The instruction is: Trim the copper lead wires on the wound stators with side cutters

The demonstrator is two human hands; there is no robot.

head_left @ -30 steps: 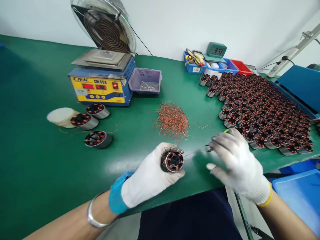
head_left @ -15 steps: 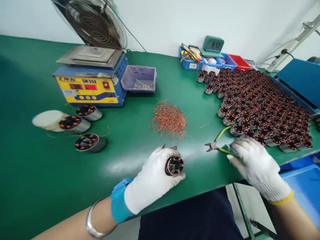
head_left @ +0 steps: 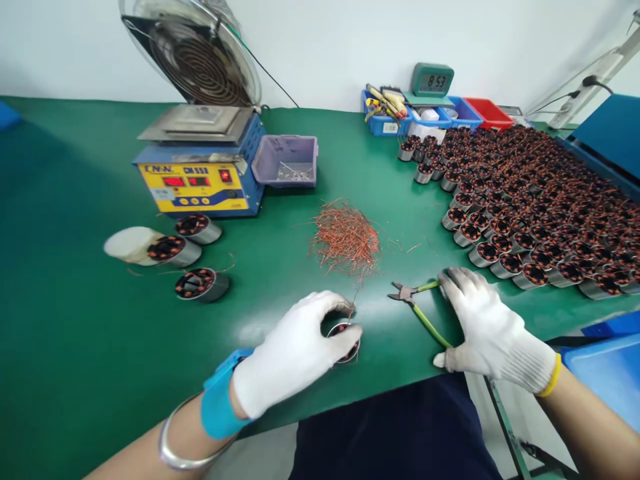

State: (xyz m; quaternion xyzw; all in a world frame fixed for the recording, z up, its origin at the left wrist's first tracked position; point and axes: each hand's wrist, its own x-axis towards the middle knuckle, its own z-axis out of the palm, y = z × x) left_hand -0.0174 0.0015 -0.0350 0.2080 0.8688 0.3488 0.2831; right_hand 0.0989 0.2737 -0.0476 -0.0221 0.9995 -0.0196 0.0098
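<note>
My left hand (head_left: 300, 347), in a white glove, is over a round metal part with copper windings (head_left: 345, 342) near the table's front edge. Its thumb lies across the part's top, and a thin copper wire rises between thumb and fingers. Green-handled cutters (head_left: 417, 301) lie on the table with jaws and handles spread. At their right, my gloved right hand (head_left: 475, 327) has thumb and fingers apart, its fingertips at the ends of the handles. A pile of clipped copper wires (head_left: 346, 237) lies beyond my left hand.
Many wound parts (head_left: 530, 200) cover the right side. Several more stand at left near a white cylinder (head_left: 131, 245). Behind are a blue-yellow machine (head_left: 197, 187), a purple tray (head_left: 286, 140), small bins (head_left: 387, 125) and a clock (head_left: 433, 81).
The cutters have swung round and moved slightly left, and my right hand has spread at their handles. My left hand's thumb has moved onto the part's top; a wire now shows there.
</note>
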